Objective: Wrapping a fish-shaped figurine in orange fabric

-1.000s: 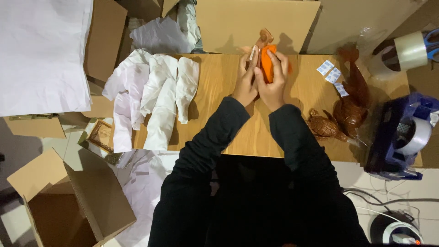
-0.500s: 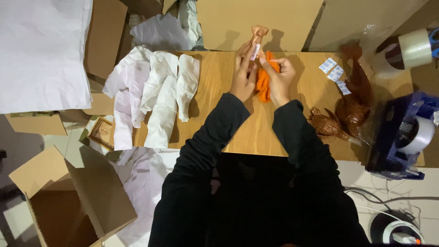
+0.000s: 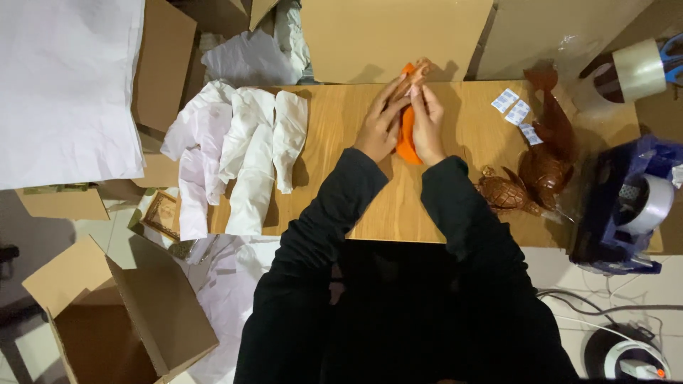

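Orange wrap (image 3: 407, 139) sits clamped between your left hand (image 3: 380, 124) and right hand (image 3: 427, 122); keep it low over the desk (image 3: 334, 128), folds snug.

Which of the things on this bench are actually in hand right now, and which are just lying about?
In hand:
- orange cloth-like piece, held between left hand and right hand

Lying about:
- white paper-wrapped bundles
- brown carved wooden turtle
- small white-and-blue packets
- blue tape dispenser
- open cardboard box

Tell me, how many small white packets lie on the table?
3: upper packet, middle packet, lower packet, clustered right of the hands beside the brown carving. More could be hidden.
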